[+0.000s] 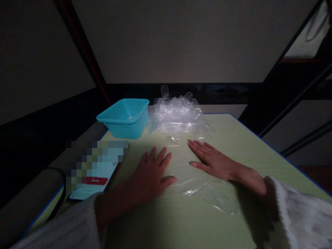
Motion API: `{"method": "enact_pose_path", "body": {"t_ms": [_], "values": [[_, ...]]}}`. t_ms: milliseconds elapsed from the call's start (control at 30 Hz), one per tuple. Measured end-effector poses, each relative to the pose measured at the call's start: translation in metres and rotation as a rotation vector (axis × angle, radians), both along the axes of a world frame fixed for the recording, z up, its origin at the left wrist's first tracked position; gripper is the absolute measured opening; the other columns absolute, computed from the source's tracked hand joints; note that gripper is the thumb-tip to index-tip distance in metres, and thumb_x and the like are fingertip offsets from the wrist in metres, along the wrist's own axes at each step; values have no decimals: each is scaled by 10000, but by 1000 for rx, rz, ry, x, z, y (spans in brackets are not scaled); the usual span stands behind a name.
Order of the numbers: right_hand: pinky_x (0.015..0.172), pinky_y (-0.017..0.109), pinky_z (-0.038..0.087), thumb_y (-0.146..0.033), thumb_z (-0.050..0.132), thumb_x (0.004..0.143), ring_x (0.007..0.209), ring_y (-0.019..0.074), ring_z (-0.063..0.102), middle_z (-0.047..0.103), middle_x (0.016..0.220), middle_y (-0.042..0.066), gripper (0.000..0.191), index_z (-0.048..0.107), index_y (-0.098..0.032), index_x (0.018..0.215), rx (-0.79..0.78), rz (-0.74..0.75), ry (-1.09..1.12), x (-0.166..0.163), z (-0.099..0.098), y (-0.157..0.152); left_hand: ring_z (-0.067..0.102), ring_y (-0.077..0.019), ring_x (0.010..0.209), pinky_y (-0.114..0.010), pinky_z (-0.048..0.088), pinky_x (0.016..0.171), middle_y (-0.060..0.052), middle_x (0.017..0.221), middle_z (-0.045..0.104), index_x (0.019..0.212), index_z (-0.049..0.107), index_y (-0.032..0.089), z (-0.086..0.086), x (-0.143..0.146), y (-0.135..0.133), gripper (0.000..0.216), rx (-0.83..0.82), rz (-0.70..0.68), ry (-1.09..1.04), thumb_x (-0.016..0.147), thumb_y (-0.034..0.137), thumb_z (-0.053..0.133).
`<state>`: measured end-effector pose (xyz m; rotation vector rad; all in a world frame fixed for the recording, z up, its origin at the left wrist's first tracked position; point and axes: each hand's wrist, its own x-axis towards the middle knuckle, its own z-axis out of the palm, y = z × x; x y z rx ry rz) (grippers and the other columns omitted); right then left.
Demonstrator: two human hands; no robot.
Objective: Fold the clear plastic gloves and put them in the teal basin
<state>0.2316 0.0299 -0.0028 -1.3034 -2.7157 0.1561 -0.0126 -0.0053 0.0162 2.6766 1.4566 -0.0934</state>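
My left hand [155,173] lies palm down on the table with its fingers spread. Across from it, my right hand [211,159] rests flat, its fingers stretched out and the thumb apart. Neither hand grips anything. Between and below them, a thin clear plastic glove [211,199] is spread on the tabletop, its outline hard to follow. Both hands appear to touch its edges, though the film is too clear to be sure. Beyond the hands sits a crumpled pile of clear plastic gloves [178,116], some finger shapes sticking up.
A turquoise plastic basket [124,128] stands at the far left of the table. Nearer, a phone [103,169] with a lit screen, partly pixelated, lies left of my left hand, a dark cable [62,186] beside it. The pale green table [259,152] has a blue edge; a panel rises behind.
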Motion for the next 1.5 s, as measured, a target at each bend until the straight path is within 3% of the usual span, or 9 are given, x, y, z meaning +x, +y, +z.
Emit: {"method": "enact_pose_path", "body": {"t_ms": [300, 600, 733, 833, 933, 1367, 1500], "values": [[1038, 541, 256, -595, 210, 890, 1320, 283, 258, 274, 1438, 172, 708, 276, -103, 1395, 19, -97, -43, 10, 3, 6, 325, -430, 1260, -596, 304, 968, -223, 1403, 336, 1341, 371, 79, -3, 0, 3, 631, 130, 60, 22, 866, 493, 422], [1007, 586, 266, -423, 312, 932, 1220, 298, 436, 483, 1330, 117, 434, 596, -168, 1139, 201, -47, -6, -3, 19, -6, 480, -392, 1150, -642, 277, 956, -185, 1235, 552, 1124, 594, 121, 13, -7, 0, 498, 197, -5, -20, 874, 504, 395], [1008, 579, 266, -356, 325, 937, 1179, 264, 487, 553, 1262, 109, 388, 554, -179, 1196, 211, -20, 97, -9, 20, -7, 412, -338, 1233, -591, 234, 1023, -190, 1294, 502, 1152, 554, 94, 9, -5, 4, 469, 236, -54, -109, 894, 448, 387], [1022, 558, 261, -351, 334, 935, 1169, 251, 497, 568, 1246, 102, 386, 546, -175, 1204, 187, 14, 121, -14, 19, -8, 335, -279, 1298, -492, 258, 1059, -200, 1387, 382, 1285, 409, 44, 2, 0, 10, 518, 172, -123, -173, 892, 382, 418], [1032, 548, 249, -359, 335, 936, 1167, 242, 499, 573, 1240, 95, 383, 550, -181, 1197, 167, 38, 119, -16, 20, -9, 291, -264, 1322, -463, 256, 1068, -198, 1417, 329, 1317, 360, 35, -4, 4, 13, 556, 94, -165, -167, 882, 372, 440], [1035, 573, 214, -405, 321, 935, 1247, 257, 407, 495, 1322, 108, 442, 453, -174, 1289, 122, 64, 106, -17, 15, -7, 469, -251, 1181, -484, 275, 1048, -143, 1256, 540, 1177, 507, 119, -1, 10, 3, 379, 133, -237, -299, 891, 351, 421], [1030, 592, 200, -436, 312, 932, 1285, 267, 346, 448, 1362, 100, 484, 403, -166, 1324, 103, 85, 89, -20, 14, -5, 454, -245, 1198, -445, 279, 1053, -163, 1277, 514, 1161, 507, 90, -1, 12, 11, 369, 173, -211, -327, 892, 325, 414]]}}
